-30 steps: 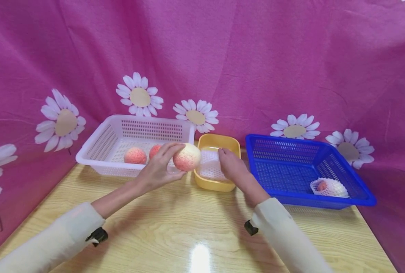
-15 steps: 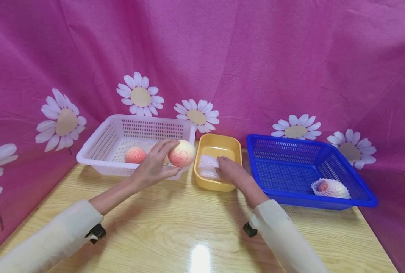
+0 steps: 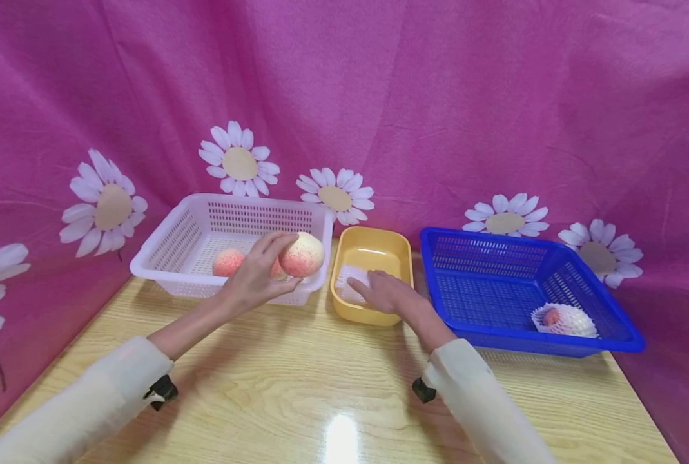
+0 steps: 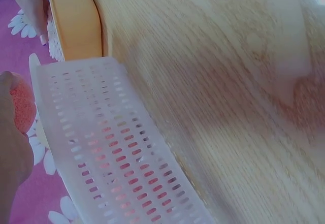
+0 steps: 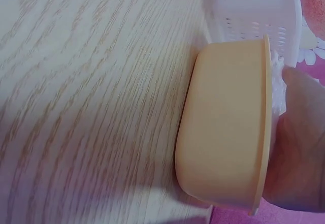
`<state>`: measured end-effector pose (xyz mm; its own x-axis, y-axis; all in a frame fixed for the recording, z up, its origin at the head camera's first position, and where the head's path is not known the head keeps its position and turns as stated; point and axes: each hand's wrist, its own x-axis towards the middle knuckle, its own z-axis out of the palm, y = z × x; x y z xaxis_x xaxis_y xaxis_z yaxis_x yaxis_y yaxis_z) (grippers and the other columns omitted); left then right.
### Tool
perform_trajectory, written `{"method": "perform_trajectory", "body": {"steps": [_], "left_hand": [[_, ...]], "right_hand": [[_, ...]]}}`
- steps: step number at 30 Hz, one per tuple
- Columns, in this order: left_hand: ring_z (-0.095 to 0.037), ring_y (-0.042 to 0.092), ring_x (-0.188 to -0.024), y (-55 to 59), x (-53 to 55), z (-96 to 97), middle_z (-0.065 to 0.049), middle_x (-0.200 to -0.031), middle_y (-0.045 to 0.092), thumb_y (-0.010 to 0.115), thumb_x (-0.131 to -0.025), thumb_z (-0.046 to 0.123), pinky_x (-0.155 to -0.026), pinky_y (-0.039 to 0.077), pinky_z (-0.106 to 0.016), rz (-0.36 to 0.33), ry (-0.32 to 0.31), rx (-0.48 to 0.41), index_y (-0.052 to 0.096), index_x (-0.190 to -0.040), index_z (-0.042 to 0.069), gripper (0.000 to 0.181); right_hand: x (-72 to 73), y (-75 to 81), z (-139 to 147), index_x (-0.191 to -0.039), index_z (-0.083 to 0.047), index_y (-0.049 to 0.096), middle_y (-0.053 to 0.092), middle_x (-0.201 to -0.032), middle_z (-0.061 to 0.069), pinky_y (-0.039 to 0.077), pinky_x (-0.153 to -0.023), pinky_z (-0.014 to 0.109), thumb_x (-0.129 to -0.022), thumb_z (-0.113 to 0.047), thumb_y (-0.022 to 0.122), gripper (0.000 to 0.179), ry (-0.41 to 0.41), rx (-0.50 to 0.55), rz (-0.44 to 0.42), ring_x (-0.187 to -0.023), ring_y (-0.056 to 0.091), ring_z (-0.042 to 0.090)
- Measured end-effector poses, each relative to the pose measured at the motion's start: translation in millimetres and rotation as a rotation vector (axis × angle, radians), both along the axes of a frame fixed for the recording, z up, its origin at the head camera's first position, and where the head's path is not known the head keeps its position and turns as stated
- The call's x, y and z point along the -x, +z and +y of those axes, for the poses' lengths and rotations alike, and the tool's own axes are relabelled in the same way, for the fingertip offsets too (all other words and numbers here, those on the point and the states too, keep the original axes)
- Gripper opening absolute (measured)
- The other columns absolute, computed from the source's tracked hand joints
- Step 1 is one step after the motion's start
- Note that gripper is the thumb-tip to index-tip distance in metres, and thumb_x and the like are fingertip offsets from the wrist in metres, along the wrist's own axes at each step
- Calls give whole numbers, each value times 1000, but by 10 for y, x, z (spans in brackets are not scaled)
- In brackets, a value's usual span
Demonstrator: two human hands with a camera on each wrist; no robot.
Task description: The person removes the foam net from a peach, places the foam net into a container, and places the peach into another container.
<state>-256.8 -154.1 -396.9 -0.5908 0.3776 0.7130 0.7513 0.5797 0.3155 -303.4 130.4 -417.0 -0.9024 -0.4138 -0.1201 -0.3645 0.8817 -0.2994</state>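
My left hand [image 3: 257, 270] grips a pink-and-cream peach [image 3: 302, 255] above the right end of the white basket [image 3: 173, 278]. In that basket lies another peach [image 3: 228, 263]. One more peach [image 3: 277, 269] is mostly hidden behind my left fingers. My right hand [image 3: 393, 293] reaches into the yellow tub [image 3: 370, 316], thumb spread away from the fingers, over white foam netting [image 3: 352, 276]. The right wrist view shows the thumb close to the foam netting [image 5: 278, 84] at the tub's rim; the fingertips are hidden there.
On the right stands a blue basket [image 3: 466, 332]. A peach in a white foam net [image 3: 566, 320] lies in its front right part. All the containers stand on a wooden table [image 3: 286, 380], with a pink flowered cloth [image 3: 414, 116] behind them.
My left hand has carried the peach leftward and slightly up, over the white basket. My right hand's fingers have loosened and spread, and the foam netting sits lower and more bunched in the tub.
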Motion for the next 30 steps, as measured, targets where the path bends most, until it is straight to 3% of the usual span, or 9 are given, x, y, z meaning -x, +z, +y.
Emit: {"method": "perform_trajectory", "body": {"steps": [3,7,17,20,30], "left_hand": [[-33,50,-122,-2,12,-17,-20,-131,51,88,-68,2,-99,50,-44,3,4,0,51,-136,-3,78],[-34,50,-121,-2,28,-36,-21,-130,50,88,-67,1,-99,50,-45,0,12,7,51,-136,-3,78],[-37,49,-123,7,38,-93,-23,-132,50,88,-68,1,-100,49,-47,-19,38,20,51,-136,-4,78],[-38,49,-123,4,50,-118,-24,-132,50,88,-67,1,-99,50,-49,-9,44,18,51,-135,-5,78],[-37,51,-121,21,84,-185,-23,-130,52,88,-67,3,-98,50,-50,-8,69,16,52,-134,-4,76]], "right_hand": [[3,-6,10,-144,9,44,47,-144,27,32,-113,48,-106,-49,24,72,-3,5,-21,-135,42,40],[9,-13,29,-146,9,39,42,-148,27,29,-115,48,-107,-44,28,67,5,-1,-39,-138,38,40],[65,-31,54,-139,15,41,49,-138,31,35,-112,48,-101,-34,51,63,73,17,-16,-130,46,42],[71,-33,57,-141,16,38,47,-140,32,34,-113,47,-101,-33,54,66,68,22,-15,-132,44,42],[104,-74,46,-128,16,48,59,-118,29,46,-100,50,-93,-25,67,57,39,32,63,-111,58,41]]}}
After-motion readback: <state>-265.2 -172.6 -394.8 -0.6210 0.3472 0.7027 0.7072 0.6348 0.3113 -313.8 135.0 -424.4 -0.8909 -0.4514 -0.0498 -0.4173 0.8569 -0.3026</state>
